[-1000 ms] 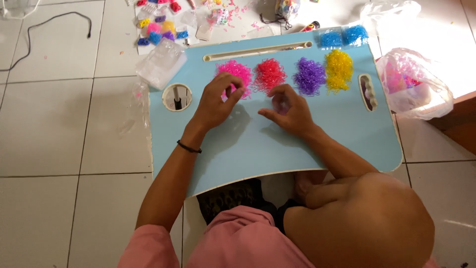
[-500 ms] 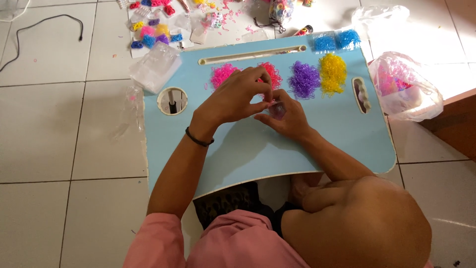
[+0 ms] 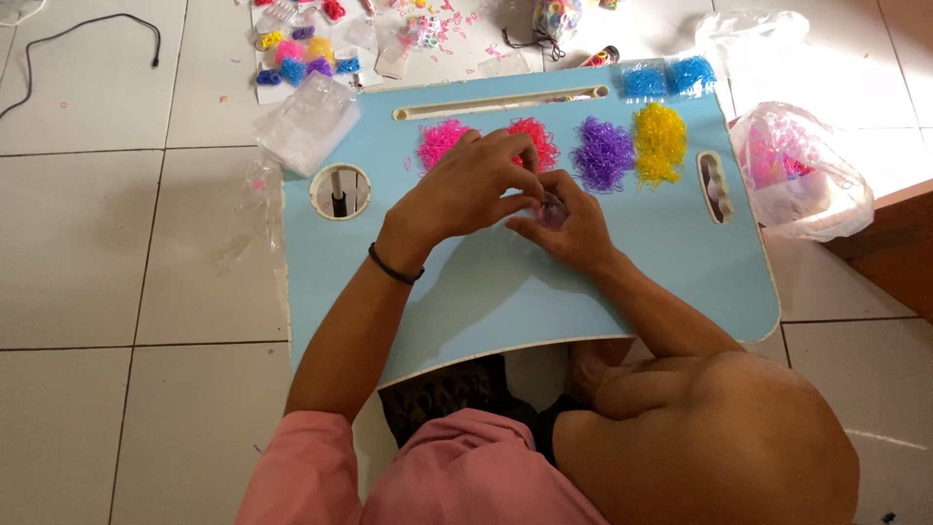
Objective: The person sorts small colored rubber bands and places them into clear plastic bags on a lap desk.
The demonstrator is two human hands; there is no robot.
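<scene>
Both hands point(image 3: 515, 199) meet before red bands point(image 3: 535, 141), purple bands point(image 3: 603, 153).

Home floor, used as a craft spot.
White floor tiles point(image 3: 117, 243) with grey grout, a low light-blue lap table point(image 3: 505, 292) set straight on them, person sitting on the floor behind it. Loose plastic bags point(image 3: 802, 175), a black cable point(image 3: 87, 39) and small packets point(image 3: 301, 58) lie scattered around; wooden furniture edge point(image 3: 894, 243) at right.
</scene>
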